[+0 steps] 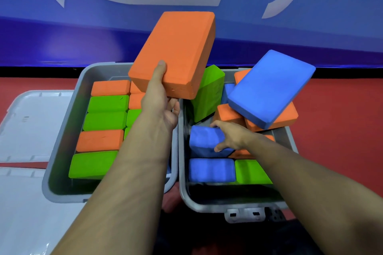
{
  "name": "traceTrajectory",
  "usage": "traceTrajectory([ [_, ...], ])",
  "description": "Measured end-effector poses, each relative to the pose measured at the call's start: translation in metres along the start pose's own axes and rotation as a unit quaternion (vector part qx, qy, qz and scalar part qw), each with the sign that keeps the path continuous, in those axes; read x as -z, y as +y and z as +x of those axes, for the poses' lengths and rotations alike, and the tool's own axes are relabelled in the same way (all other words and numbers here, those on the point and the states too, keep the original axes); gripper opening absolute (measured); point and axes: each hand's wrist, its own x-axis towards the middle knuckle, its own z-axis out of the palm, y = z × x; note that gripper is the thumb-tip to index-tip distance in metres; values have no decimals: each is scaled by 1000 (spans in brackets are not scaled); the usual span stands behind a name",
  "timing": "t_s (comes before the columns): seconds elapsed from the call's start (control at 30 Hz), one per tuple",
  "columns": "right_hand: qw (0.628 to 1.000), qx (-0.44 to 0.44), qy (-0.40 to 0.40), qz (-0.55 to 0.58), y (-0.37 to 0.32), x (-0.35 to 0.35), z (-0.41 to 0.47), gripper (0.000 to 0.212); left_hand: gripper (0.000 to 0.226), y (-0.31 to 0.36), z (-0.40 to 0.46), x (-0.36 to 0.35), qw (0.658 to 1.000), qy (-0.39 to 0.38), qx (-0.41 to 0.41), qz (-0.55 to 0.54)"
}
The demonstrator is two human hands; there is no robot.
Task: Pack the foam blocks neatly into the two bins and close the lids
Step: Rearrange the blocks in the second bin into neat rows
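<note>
Nearest to the camera, two bare forearms reach forward over two grey plastic bins that stand side by side on the red floor. In the right grey bin (183,182), a blue foam block (211,170) and a green foam block (251,172) lie neatly in the near row. Just behind them the right hand (232,137) grips a tilted blue foam brick (204,138), thumb on its near side and fingers over its top. Farther back, a loose pile of orange, green and blue blocks leans at the far end of this bin, with a large flat blue foam slab (271,88) on top. The left grey bin (60,141) holds tidy rows of orange and green blocks. Above it the left hand (159,101) holds up a big orange foam block (176,51), thumb on its upper face. Two pale translucent plastic lids (31,122) lie on the floor at the left
</note>
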Motion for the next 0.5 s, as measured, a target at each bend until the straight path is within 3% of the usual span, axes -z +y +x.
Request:
traceTrajectory([
  [0.23, 997, -14, -75, 19, 5, -25, 10, 79, 41, -2, 3, -3, 1000, 1, -2, 9],
  [0.33, 997, -11, -72, 16, 5, -26, 11, 77, 38, -1, 5, -3, 1000, 2, -3, 12],
  [0.4, 997, -15, -66, -41, 4, -21, 7, 95, 37, -2, 5, -5, 1000, 0, 1, 15],
  [0.5, 989, -45, -113, -82, 1, -23, -8, 138, 37, -3, 4, -7, 1000, -3, 7, 8],
])
